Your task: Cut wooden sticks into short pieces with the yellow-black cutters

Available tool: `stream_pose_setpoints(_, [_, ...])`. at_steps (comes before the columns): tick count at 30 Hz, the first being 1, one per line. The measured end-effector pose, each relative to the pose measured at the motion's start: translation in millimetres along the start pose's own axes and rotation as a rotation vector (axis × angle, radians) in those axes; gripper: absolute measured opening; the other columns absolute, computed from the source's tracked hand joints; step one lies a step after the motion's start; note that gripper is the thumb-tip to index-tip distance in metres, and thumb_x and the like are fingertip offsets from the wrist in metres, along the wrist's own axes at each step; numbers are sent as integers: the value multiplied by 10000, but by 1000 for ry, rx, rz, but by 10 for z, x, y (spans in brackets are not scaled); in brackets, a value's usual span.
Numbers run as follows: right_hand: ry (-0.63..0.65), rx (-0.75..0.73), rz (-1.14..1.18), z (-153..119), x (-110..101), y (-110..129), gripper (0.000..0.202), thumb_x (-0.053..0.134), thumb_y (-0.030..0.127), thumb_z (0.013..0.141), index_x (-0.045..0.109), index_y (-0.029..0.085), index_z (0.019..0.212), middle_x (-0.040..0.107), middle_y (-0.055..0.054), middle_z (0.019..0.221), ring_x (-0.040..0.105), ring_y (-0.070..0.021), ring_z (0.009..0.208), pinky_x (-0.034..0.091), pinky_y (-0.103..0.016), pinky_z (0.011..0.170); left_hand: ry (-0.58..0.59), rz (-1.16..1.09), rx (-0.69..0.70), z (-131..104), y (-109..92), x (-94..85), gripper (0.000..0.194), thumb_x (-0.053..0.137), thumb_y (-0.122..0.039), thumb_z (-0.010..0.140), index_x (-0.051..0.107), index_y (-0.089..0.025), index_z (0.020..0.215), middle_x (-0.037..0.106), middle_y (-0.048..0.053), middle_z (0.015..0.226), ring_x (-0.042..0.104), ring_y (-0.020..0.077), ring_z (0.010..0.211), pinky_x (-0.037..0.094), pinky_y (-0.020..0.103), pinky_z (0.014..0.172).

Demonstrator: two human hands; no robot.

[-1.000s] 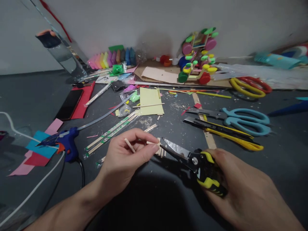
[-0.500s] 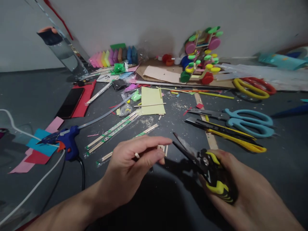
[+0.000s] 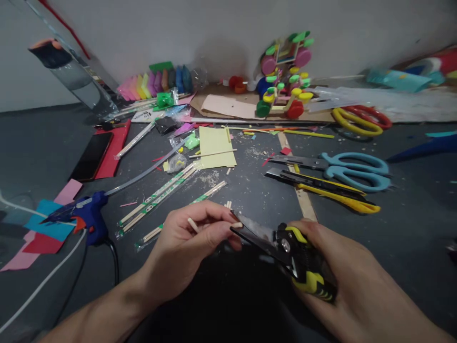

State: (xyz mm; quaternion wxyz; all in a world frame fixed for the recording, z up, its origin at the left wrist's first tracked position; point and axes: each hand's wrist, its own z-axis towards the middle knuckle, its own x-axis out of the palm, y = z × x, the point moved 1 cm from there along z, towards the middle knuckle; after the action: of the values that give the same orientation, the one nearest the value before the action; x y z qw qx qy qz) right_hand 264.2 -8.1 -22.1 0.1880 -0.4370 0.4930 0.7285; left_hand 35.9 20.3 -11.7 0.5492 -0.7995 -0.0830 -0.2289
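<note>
My left hand (image 3: 200,238) pinches a thin wooden stick (image 3: 193,225) between thumb and fingers; one end pokes out at the back of the hand, the other at the fingertips. My right hand (image 3: 342,267) is wrapped round the yellow and black handles of a pair of snips (image 3: 285,245). Their two blades are apart and point left, with the stick's tip between them near the blade ends. A few short cut sticks (image 3: 227,205) lie just behind my left fingertips. Wrapped chopsticks (image 3: 157,197) rest on the dark table to the left.
A blue glue gun (image 3: 93,214) with cords lies left, near a phone (image 3: 91,155) and a water bottle (image 3: 74,78). Blue-handled scissors (image 3: 357,169) and a yellow utility knife (image 3: 332,188) lie right. Small toy cars (image 3: 285,85) stand behind, beside coloured clay packs (image 3: 157,83).
The snips have moved left to my left fingertips, and their blades now straddle the stick's tip. The stick shows more at both ends of my left hand. The whole view has shifted slightly.
</note>
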Motion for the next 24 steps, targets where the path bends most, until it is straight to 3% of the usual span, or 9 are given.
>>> stream_pose_setpoints(6, [24, 1, 17, -24, 10, -11, 199, 546, 222, 801, 451, 252, 974, 631, -13, 791, 625, -173, 627, 492, -265, 491, 126, -71, -97, 11, 54, -19, 104, 741, -247, 844, 749, -168, 777, 696, 20, 602, 336, 22, 425, 201, 157, 410])
stream_pose_setpoints(17, [60, -5, 46, -26, -22, -9, 278, 583, 206, 749, 451, 259, 988, 666, -5, 842, 653, -169, 673, 540, -255, 537, 156, -41, -152, 11, 45, -33, 131, 741, -264, 844, 715, -159, 770, 662, -1, 571, 348, 35, 441, 192, 176, 435])
stream_pose_setpoints(24, [126, 17, 42, -47, -26, -30, 261, 596, 223, 789, 470, 269, 1012, 663, 10, 834, 642, -163, 649, 523, -260, 513, 193, -20, -136, 26, 57, -58, 193, 760, -327, 833, 694, -153, 780, 636, -15, 568, 332, 33, 444, 169, 178, 420])
